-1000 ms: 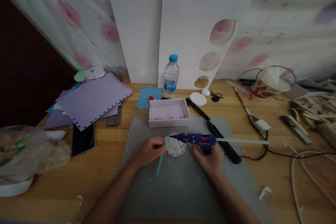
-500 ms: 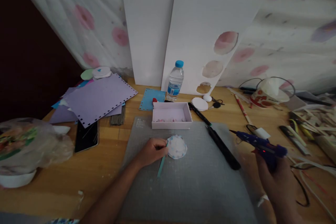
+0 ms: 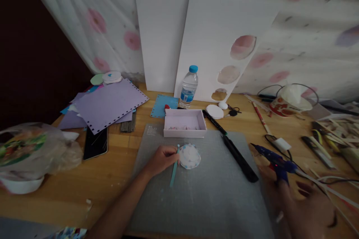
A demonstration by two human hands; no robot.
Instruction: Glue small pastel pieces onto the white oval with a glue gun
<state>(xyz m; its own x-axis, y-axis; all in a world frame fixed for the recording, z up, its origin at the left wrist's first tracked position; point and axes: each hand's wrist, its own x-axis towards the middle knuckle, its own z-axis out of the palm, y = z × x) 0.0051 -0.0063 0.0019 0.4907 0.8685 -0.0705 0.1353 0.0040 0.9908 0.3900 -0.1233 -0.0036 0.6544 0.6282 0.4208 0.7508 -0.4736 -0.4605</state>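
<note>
My left hand (image 3: pixel 163 160) is closed in a pinch on a narrow teal paper strip (image 3: pixel 174 173), held slantwise over the grey cutting mat. Right beside those fingers lies a round white disc (image 3: pixel 190 156) with blue-dotted edging. At the right, a blue glue gun (image 3: pixel 276 160) with a small red light rests by the mat's edge, nozzle pointing left. My right hand (image 3: pixel 310 205) is just below it, fingers spread, a fingertip close to the handle; whether it still touches is unclear.
Behind the disc stands a pale pink open box (image 3: pixel 185 133), with a water bottle (image 3: pixel 188 89) farther back. A black knife-like tool (image 3: pixel 239 158) lies on the mat's right side. Purple papers (image 3: pixel 112 104) and a phone (image 3: pixel 95 142) are at left. Wood scraps and cables crowd the right.
My right hand has loosened from the glue gun and moved down and right of it; the gun now sits lower. My left hand keeps the strip beside the disc.
</note>
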